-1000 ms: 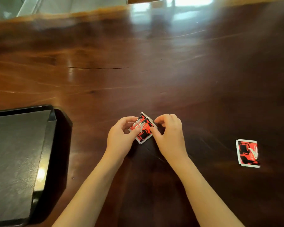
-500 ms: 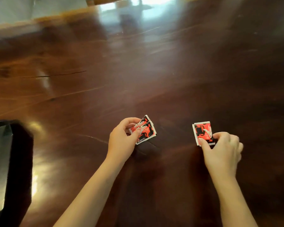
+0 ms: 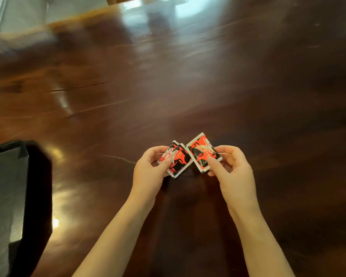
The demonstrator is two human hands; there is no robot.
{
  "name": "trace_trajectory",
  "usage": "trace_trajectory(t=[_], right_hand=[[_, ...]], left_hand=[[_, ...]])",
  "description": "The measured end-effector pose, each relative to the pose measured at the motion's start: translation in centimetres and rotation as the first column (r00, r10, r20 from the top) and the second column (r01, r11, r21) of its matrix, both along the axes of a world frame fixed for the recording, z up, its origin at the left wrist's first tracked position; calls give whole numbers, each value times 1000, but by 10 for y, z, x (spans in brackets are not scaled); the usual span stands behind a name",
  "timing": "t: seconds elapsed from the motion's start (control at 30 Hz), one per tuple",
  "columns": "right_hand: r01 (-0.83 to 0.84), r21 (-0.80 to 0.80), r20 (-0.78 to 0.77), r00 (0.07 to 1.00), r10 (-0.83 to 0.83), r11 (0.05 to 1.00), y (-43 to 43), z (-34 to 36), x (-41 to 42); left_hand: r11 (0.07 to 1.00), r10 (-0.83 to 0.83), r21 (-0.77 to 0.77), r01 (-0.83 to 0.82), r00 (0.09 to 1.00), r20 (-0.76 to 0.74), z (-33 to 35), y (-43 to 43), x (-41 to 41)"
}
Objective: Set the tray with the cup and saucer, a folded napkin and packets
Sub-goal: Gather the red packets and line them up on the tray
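Observation:
My left hand point(image 3: 148, 172) grips a small stack of red-and-black packets point(image 3: 177, 159) with white edges, held just above the dark wooden table. My right hand point(image 3: 231, 168) pinches one more packet point(image 3: 201, 151) of the same kind, its corner touching the stack. The black tray point(image 3: 25, 156) shows only in part at the left edge, well apart from both hands. No cup, saucer or napkin is in view.
The glossy brown table point(image 3: 188, 86) stretches far ahead and to the right, with bright window reflections. Its far edge point(image 3: 78, 17) runs along the upper left, with a pale floor beyond.
My right hand picked the single packet up from the table at the right and carried it left to the stack in my left hand. The view swung back left a little.

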State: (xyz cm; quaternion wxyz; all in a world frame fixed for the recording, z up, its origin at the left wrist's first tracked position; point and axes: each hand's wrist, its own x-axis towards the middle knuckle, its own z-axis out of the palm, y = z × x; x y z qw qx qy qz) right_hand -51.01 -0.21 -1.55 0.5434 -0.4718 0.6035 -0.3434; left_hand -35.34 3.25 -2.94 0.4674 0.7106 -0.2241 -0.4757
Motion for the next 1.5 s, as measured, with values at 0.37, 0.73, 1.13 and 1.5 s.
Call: trace_trajectory(t=[0.37,0.73,1.13,1.5], right_hand=[[-146,57,144,980,137,988,29,21,54],[-483,-234,-225,871,437,844,57,26,119],[-704,-298,-571,673,471,645,110,37,212],[-738,-172,-310,669,676,652,168,36,317]], left_hand=[[980,139,-112,-164,968,-207,20,52,29],[977,153,-129,-169,980,-124,38,122,95],[920,305,-149,-363,899,-314,52,167,137],[833,528,-101,-543,837,-146,50,226,218]])
